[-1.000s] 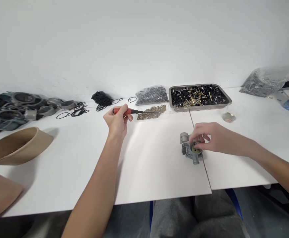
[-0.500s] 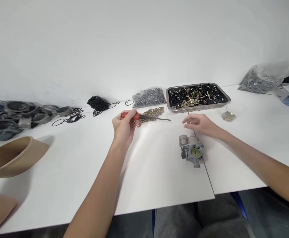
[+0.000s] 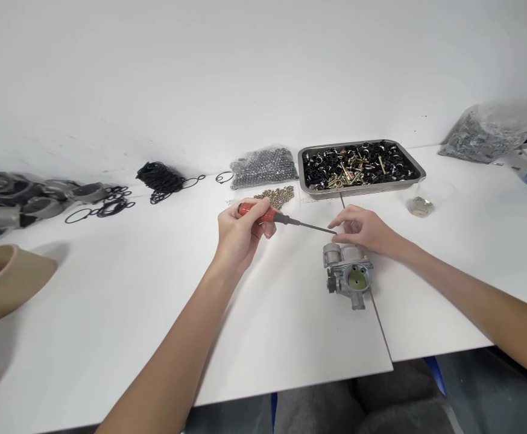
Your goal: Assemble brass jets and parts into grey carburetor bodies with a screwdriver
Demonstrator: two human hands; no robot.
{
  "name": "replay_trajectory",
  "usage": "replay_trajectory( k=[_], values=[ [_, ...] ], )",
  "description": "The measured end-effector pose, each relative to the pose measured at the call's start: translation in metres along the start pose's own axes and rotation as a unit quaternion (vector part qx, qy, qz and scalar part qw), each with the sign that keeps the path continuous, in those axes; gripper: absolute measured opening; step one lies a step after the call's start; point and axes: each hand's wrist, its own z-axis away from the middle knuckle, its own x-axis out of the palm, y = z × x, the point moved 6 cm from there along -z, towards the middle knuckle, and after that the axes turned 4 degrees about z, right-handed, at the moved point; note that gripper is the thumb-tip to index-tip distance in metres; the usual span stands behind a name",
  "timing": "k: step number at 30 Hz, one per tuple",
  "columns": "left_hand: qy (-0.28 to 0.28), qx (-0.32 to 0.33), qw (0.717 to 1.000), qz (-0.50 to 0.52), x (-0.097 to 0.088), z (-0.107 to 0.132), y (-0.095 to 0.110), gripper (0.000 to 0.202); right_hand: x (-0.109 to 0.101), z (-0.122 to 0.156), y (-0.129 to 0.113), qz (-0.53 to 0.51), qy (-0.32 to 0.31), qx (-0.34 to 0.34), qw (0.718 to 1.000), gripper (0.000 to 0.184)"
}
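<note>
My left hand [image 3: 240, 232] is closed around the red handle of a thin screwdriver [image 3: 268, 215], whose shaft points right. My right hand [image 3: 365, 230] hovers just behind a small grey metal carburetor [image 3: 349, 274] that stands on the white table [image 3: 290, 325]. Its thumb and forefinger meet in a pinch at the screwdriver's tip. Whether anything sits between those fingertips is too small to see.
Along the back are a steel tray [image 3: 419, 175] of black and brass parts, a pile of small brass pieces [image 3: 278, 194], a bag of steel balls [image 3: 263, 166], black O-rings [image 3: 159, 178] and grey castings [image 3: 28, 202]. A tan curved object [image 3: 1, 283] lies left. A grey bag [image 3: 494, 129] and a small bagged disc [image 3: 419, 206] lie right.
My right hand let go of the carburetor, lifted away and came to the screwdriver's tip. My left hand carried the screwdriver rightward toward the carburetor.
</note>
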Motion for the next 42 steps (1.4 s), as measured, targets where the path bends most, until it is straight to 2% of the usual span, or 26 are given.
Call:
replay_trajectory(
  k=[6, 20, 24, 27, 31, 36, 39, 42],
  values=[
    [0.0, 0.005, 1.0, 0.002, 0.001, 0.002, 0.003, 0.019, 0.0, 0.0, -0.001, -0.004, 0.007, -0.009, 1.0, 0.022],
    [-0.006, 0.01, 1.0, -0.004, 0.0, 0.001, 0.003, 0.02, -0.001, 0.001, 0.001, 0.002, 0.005, -0.006, 1.0, 0.023],
    [-0.025, 0.022, 0.999, -0.028, 0.005, 0.004, 0.01, 0.018, -0.001, 0.001, 0.0, 0.005, 0.011, -0.011, 1.0, 0.021],
    [-0.056, 0.031, 0.997, -0.051, 0.018, 0.004, 0.023, 0.017, -0.002, 0.002, -0.001, 0.011, 0.012, -0.013, 1.0, 0.018],
    [-0.114, 0.051, 0.986, -0.11, 0.048, -0.001, 0.053, 0.016, -0.011, 0.003, -0.004, -0.016, 0.03, -0.019, 0.999, 0.016],
    [-0.176, 0.16, 0.956, -0.173, 0.092, 0.006, 0.1, 0.025, -0.019, 0.007, -0.014, -0.112, 0.035, -0.02, 0.993, 0.022],
    [-0.2, 0.241, 0.935, -0.167, 0.107, 0.024, 0.12, 0.032, -0.016, 0.011, -0.023, -0.185, 0.002, -0.015, 0.983, 0.023],
    [-0.207, 0.261, 0.93, -0.153, 0.11, 0.038, 0.126, 0.027, -0.007, 0.015, -0.033, -0.233, -0.051, -0.018, 0.971, 0.019]
  ],
)
